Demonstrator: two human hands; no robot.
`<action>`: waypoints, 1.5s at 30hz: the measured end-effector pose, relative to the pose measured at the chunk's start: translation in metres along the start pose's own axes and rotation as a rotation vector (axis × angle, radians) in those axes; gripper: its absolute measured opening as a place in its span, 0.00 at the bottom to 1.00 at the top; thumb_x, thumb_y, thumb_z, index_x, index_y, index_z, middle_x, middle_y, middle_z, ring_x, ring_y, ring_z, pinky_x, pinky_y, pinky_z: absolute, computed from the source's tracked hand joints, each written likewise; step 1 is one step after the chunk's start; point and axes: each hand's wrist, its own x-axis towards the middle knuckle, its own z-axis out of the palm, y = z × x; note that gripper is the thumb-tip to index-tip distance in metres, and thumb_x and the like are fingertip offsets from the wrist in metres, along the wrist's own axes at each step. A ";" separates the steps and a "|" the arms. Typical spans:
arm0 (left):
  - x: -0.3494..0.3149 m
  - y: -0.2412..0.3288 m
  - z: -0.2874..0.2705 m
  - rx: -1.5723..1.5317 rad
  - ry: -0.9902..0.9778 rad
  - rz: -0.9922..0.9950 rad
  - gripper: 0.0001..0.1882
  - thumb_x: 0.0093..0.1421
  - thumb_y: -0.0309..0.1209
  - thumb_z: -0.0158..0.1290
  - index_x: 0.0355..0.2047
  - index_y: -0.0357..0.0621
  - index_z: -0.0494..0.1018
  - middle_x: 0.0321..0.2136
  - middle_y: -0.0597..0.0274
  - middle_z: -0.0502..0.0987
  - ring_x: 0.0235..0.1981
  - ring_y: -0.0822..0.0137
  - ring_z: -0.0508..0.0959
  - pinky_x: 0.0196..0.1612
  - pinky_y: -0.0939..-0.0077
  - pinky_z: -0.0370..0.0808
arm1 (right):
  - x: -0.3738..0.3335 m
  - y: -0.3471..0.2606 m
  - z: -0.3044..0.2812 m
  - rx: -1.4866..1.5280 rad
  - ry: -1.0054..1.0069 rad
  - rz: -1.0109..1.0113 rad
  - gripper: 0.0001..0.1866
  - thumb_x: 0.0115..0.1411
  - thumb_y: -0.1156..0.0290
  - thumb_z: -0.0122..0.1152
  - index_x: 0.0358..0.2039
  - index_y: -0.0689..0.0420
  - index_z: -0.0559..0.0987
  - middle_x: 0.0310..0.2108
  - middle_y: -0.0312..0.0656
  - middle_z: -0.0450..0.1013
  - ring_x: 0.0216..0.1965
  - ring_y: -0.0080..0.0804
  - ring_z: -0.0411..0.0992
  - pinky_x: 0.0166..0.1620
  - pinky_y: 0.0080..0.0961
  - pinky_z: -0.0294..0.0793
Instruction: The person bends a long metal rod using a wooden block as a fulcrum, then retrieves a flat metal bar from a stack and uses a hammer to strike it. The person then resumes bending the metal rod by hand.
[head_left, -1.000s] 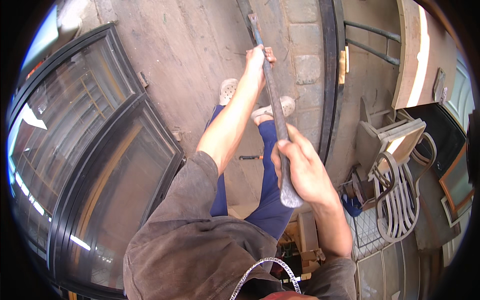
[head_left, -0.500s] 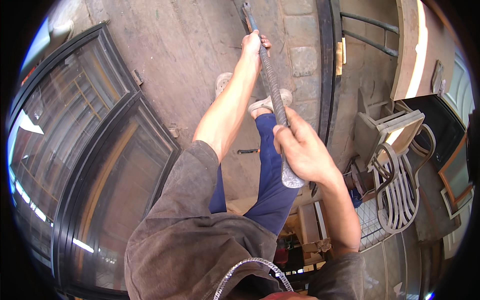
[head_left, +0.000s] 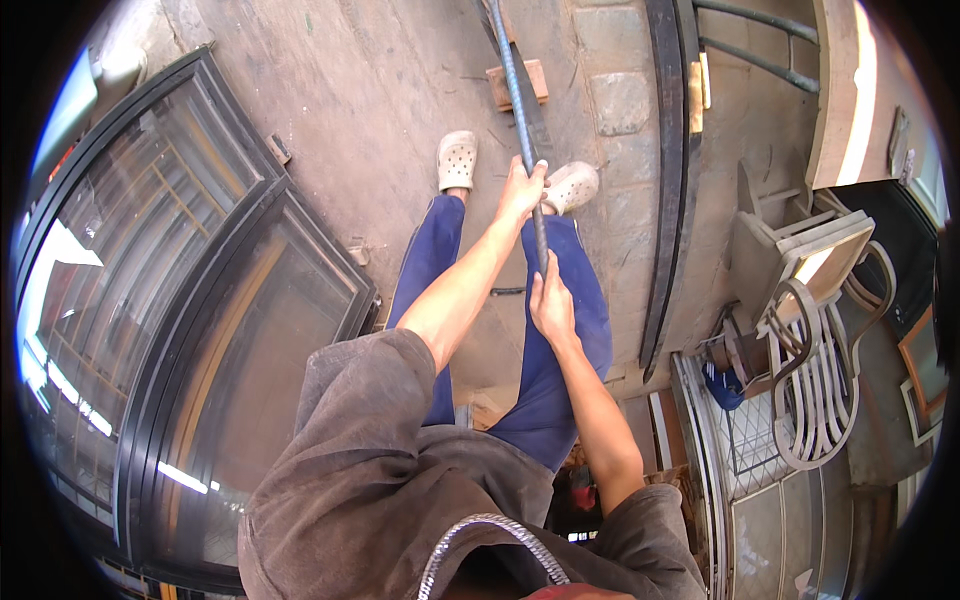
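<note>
A long ribbed metal pry bar (head_left: 517, 95) slants away from me over the floor, and its far end runs out of the top of the view. My left hand (head_left: 522, 192) is wrapped round it just above my right shoe. Nearer to me, my right hand (head_left: 553, 297) grips the bar's lower part, in front of my right thigh. Beneath the far stretch of the bar, a dark narrow beam (head_left: 533, 120) lies by a small wooden block (head_left: 503, 88). The bar's far tip is out of view.
To the left lies a large dark-framed glazed panel (head_left: 255, 290). Long dark beams (head_left: 665, 200) run along the right, with a wood block (head_left: 697, 97) beside them. Further right are a slatted chair (head_left: 808, 390) and a board (head_left: 845, 90). My light clogs (head_left: 457, 160) stand apart.
Both hands have shifted: the left came nearer to me, the right moved away from me and slightly left. The bar has slid farther away, its far end leaving the view.
</note>
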 end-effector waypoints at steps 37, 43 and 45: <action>-0.051 -0.063 0.056 -0.124 0.275 -0.052 0.28 0.69 0.50 0.38 0.25 0.38 0.68 0.11 0.66 0.65 0.13 0.70 0.66 0.17 0.69 0.62 | 0.008 0.042 -0.016 0.007 -0.050 0.050 0.16 0.62 0.64 0.52 0.39 0.66 0.66 0.22 0.65 0.73 0.28 0.64 0.75 0.32 0.56 0.73; -0.046 -0.071 0.074 0.351 0.570 0.164 0.29 0.69 0.47 0.39 0.29 0.28 0.72 0.20 0.36 0.74 0.25 0.39 0.76 0.30 0.48 0.68 | 0.025 0.061 -0.004 0.149 -0.117 0.034 0.14 0.60 0.68 0.51 0.40 0.66 0.66 0.24 0.68 0.72 0.32 0.67 0.73 0.35 0.57 0.71; -0.034 -0.081 0.078 0.388 0.624 0.172 0.29 0.69 0.47 0.39 0.29 0.28 0.72 0.21 0.33 0.75 0.28 0.35 0.76 0.32 0.45 0.68 | 0.040 0.075 0.014 0.105 -0.110 0.072 0.14 0.59 0.69 0.51 0.41 0.66 0.66 0.24 0.68 0.72 0.33 0.69 0.73 0.36 0.59 0.70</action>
